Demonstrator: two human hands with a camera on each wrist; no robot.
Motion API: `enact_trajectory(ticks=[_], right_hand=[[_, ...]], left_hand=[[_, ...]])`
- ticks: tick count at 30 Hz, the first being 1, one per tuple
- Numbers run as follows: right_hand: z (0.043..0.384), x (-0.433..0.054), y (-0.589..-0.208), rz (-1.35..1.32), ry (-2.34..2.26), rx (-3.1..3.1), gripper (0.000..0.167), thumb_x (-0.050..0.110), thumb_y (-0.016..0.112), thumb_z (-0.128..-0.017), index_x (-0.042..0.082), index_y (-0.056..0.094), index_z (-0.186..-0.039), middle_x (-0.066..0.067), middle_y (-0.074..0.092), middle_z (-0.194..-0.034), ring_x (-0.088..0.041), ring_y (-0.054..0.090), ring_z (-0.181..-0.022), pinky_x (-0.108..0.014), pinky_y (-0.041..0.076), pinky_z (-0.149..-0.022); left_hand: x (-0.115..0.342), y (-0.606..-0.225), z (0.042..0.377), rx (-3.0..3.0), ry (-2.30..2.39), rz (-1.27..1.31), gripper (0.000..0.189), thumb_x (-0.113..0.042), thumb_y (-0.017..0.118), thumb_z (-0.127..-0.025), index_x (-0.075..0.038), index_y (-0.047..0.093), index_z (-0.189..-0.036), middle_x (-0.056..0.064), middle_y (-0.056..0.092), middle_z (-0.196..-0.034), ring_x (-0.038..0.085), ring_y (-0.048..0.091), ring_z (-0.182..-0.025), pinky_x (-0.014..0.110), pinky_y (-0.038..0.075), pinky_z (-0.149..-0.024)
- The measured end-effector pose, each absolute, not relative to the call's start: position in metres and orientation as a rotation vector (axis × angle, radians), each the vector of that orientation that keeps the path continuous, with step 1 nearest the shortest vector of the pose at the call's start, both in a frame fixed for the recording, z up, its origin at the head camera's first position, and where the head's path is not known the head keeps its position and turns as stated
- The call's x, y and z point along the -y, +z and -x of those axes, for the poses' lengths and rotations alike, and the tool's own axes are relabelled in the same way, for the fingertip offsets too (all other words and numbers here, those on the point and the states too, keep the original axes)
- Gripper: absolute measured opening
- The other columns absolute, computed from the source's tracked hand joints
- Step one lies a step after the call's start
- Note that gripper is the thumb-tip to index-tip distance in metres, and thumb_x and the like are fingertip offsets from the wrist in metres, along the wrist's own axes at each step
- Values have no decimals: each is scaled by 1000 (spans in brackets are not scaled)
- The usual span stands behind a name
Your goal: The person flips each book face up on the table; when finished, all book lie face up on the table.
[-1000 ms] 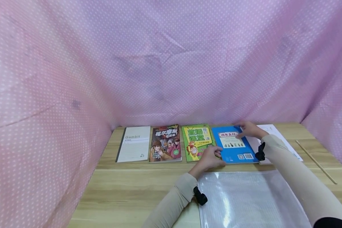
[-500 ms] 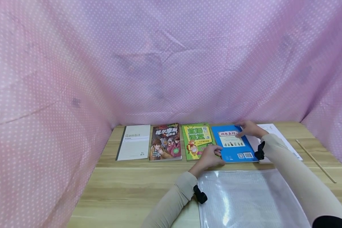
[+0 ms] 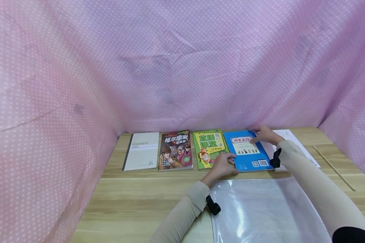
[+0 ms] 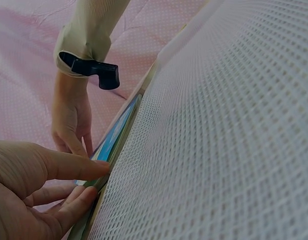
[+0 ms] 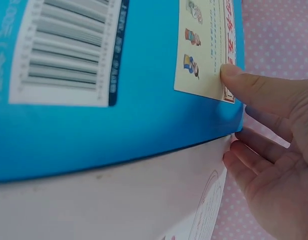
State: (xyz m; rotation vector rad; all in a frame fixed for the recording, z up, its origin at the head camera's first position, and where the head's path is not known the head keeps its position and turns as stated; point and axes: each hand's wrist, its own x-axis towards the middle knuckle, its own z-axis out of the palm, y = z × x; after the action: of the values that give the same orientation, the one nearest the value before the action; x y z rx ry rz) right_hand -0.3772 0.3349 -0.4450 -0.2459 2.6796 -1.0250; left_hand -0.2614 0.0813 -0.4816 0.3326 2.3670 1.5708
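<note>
A blue book [image 3: 246,162] lies face up toward the right of the row on the table. My left hand [image 3: 223,165] is at its near left corner; in the left wrist view the thumb and fingers of that hand [image 4: 38,185] pinch around the edge. At the far right corner my right hand [image 3: 266,135] grips the same book. Close up in the right wrist view, the right thumb [image 5: 249,85] presses on the blue cover [image 5: 143,125] while the other fingers reach past its edge. A green book [image 3: 208,148] is just left of my left hand, partly covered by it.
A white book [image 3: 295,143] lies right of the blue one, close along its edge. Farther left are a comic-style book [image 3: 175,152] and a lined notebook [image 3: 141,152]. A clear mesh pouch [image 3: 255,206] lies in front, and a thin stick [image 3: 334,168] at the right.
The head view has shifted slightly, so the whole table appears a little higher. Both hands keep their places at the corners of the blue book.
</note>
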Motion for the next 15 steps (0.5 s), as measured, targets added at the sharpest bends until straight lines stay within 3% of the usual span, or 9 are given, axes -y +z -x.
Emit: enact_trajectory(ticks=[15], right_hand=[[378,-335,-442,179,-1052,-2665,76,13,75,-91,-7,36,-153,-36,34,-156,-57,31,-143,-69,30,-116]], left_hand=[[-81,-481,260,-2357,1585,-335,56,5,88,-72,-7,71,-124,0,60,-106,4,56,-85,21,53,-67]])
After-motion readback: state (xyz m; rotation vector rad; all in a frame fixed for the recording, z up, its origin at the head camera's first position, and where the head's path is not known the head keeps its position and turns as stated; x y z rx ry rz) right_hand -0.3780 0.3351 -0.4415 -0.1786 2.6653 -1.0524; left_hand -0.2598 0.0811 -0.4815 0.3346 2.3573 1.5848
